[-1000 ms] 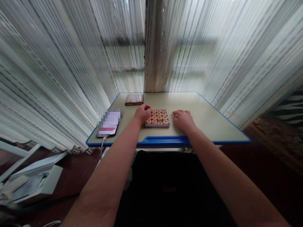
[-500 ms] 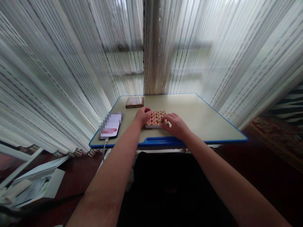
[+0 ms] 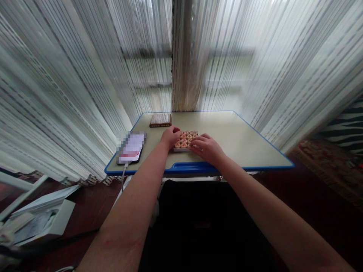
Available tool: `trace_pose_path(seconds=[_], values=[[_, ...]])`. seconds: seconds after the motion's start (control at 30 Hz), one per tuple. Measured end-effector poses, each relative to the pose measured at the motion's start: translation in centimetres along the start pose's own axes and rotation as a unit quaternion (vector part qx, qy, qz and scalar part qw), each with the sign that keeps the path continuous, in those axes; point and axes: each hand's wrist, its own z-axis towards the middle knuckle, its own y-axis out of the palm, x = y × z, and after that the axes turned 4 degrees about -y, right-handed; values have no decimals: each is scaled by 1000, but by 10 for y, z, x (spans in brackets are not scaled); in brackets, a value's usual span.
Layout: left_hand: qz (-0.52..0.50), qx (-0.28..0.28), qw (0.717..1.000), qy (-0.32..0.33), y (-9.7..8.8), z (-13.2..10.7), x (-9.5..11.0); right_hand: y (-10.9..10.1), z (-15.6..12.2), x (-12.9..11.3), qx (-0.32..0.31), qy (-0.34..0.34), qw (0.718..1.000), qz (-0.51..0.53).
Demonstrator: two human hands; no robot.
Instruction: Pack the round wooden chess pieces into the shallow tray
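Note:
A shallow box with a pale front edge lies on the table. Round wooden Chinese chess pieces, with red and dark characters, sit in it in rows. At the box's left side is my left hand, its fingers curled against the edge and the nearest pieces. My right hand reaches over the box's right front part. Its bent fingertips press on the pieces there, and the hand hides that corner. Whether a loose piece is under those fingers I cannot tell.
A phone, partly blurred, lies at the table's left with a cable plugged in. Behind my left hand rests a flat brown case. The table has a blue rim. An open white box is on the floor at left.
My right hand's fingers have shifted slightly left, further over the pieces. The left hand keeps its place at the box's side. The view has tilted a little.

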Motion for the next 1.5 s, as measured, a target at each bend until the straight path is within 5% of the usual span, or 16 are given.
trace_pose_path(seconds=[1.5], values=[[28,4,1000,8,-2,-2,5,0,0,-1,13,8,1000,8]])
